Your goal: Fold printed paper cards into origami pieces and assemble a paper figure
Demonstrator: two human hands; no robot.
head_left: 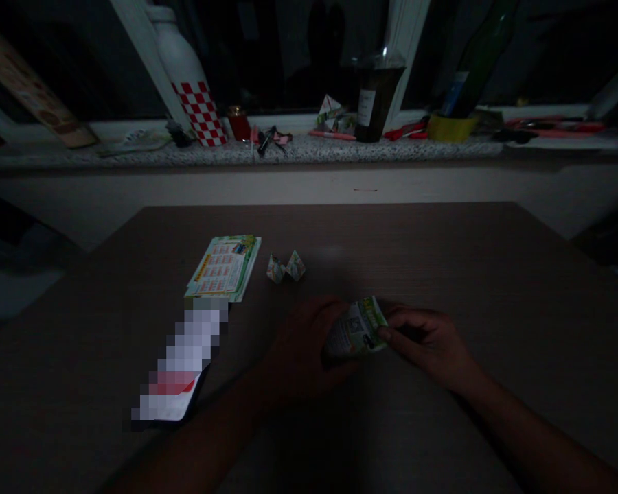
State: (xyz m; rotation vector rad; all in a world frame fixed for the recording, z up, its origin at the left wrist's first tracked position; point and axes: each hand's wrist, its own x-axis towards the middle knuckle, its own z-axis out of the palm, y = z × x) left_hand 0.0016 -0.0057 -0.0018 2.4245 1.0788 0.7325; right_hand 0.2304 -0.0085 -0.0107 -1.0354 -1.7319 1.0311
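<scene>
Between my hands, just above the wooden table, is a printed sheet of paper [358,328] in green and white, bent or curled over. My left hand [309,339] curves around its left side, fingers and thumb closed on that edge in deep shadow. At the right edge, the thumb and fingers of my right hand [425,336] pinch the paper. Beyond my left hand stands a small folded paper shape [286,267] with two pointed parts. A stack of similar printed sheets [221,267] lies to the left of it.
A phone [178,370] with a lit, blurred screen lies left of my left arm. Behind the table [417,233], the stone sill holds a checkered bottle [198,103], a dark drink cup [373,103], a yellow tape roll [450,128], a green bottle [481,62] and several small items.
</scene>
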